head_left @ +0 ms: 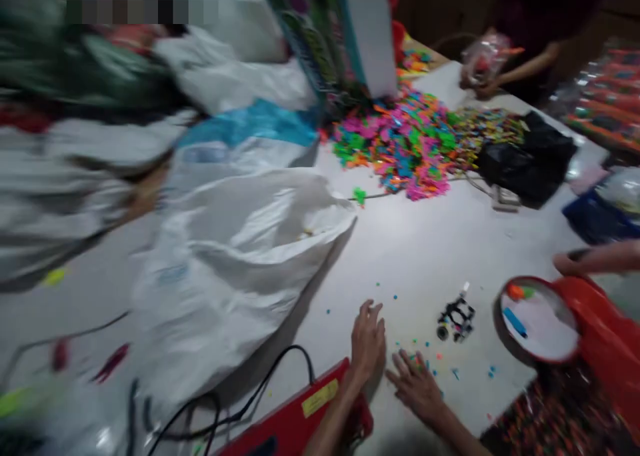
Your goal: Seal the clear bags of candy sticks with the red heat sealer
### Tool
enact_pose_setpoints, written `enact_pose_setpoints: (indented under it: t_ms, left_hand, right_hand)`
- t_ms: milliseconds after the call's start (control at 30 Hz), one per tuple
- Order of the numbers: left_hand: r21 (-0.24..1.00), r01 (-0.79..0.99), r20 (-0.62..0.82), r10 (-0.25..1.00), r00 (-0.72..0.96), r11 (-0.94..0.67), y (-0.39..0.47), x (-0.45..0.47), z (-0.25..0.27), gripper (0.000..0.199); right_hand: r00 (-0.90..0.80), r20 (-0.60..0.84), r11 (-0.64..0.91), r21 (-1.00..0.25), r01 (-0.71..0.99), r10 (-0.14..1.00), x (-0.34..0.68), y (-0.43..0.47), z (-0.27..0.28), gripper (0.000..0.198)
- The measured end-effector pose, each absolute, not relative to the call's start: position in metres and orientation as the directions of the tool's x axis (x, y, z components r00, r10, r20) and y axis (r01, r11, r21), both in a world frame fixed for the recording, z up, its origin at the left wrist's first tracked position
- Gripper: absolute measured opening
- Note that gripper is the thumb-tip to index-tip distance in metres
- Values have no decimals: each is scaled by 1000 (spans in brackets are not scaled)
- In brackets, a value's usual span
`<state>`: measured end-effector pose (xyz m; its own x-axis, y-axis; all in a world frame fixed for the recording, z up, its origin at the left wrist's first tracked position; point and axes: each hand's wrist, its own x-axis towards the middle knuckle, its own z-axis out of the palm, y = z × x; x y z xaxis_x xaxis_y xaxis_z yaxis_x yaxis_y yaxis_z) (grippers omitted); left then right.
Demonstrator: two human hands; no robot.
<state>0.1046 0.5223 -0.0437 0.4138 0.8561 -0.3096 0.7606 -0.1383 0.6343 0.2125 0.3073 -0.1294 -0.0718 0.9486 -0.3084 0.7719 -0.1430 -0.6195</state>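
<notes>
My left hand (369, 344) is just above the white tabletop, fingers stretched forward and slightly bent, with nothing visible in it. Its wrist is beside a red box-shaped device (320, 397) with a yellow label and a black cable. My right hand (419, 388) has its fingers spread low over the table, among tiny coloured bits (440, 357); a few show by its fingertips. Beyond that hand lies a small cluster of black plastic parts (457, 317). Farther right stands a round red-rimmed tin (543, 319) holding a blue piece and an orange-and-green one.
A large white sack (240, 296) spreads over the left side. Piles of bright plastic pieces (410, 139) lie at the back, beside a black bag (533, 159). A co-worker's hands (483, 83) hold a clear bag; another person's hand (570, 264) is near a red bag (605, 329).
</notes>
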Motion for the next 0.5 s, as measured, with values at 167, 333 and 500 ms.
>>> enact_pose_setpoints:
  t_ms: [167,333,500]
  left_hand:
    - [237,966,188,981,56,-101,665,10,26,59]
    - [315,948,-40,998,-44,54,743,-10,70,39]
    - [549,827,110,992,69,-118,692,-19,97,10]
  right_hand:
    - [121,-187,-189,-402,896,975,296,397,-127,51]
    - [105,-184,-192,-552,812,977,279,560,-93,67]
    - [129,-269,-273,-617,738,955,211,694,-86,79]
